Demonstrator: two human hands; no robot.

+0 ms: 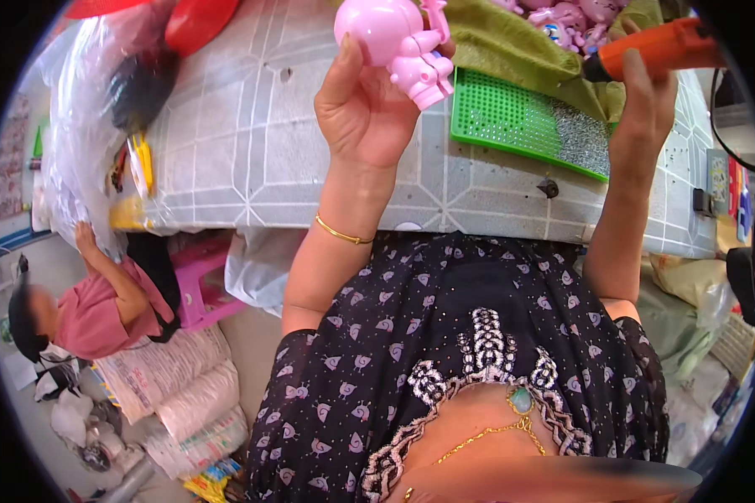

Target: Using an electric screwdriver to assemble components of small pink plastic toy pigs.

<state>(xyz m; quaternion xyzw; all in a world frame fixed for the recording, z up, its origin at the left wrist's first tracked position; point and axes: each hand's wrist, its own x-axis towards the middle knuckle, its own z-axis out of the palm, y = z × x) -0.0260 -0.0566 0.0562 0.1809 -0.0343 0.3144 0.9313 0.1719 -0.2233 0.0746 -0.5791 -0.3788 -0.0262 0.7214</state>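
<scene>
Clock positions read from the centre of my view.

12 o'clock: my left hand (365,109) holds a glossy pink plastic toy figure with a large round part (379,32) above the table; thumb pressed against the round part, other fingers mostly hidden behind it. The smaller, blocky part of the figure points toward 4 o'clock from the round one.

2 o'clock: my right hand (643,109) grips an orange power screwdriver with a dark nose (667,50), fingers closed about its body; exact trigger contact cannot be told. Its tip points toward 8 o'clock, apart from the figure.

Between my hands, 1 to 2 o'clock: a bright green perforated plastic tray (499,109), small silvery metal pieces (583,138) gathered at its right end. Beyond it, an olive-green cloth (503,42) and, at 1 o'clock, a heap of pink plastic parts (566,18).

Surface: a table with a grey, tile-patterned cover (260,159). 10 o'clock: a yellow-handled tool (143,163). Near 9 o'clock: a seated co-worker in a dusky pink top (109,314).
</scene>
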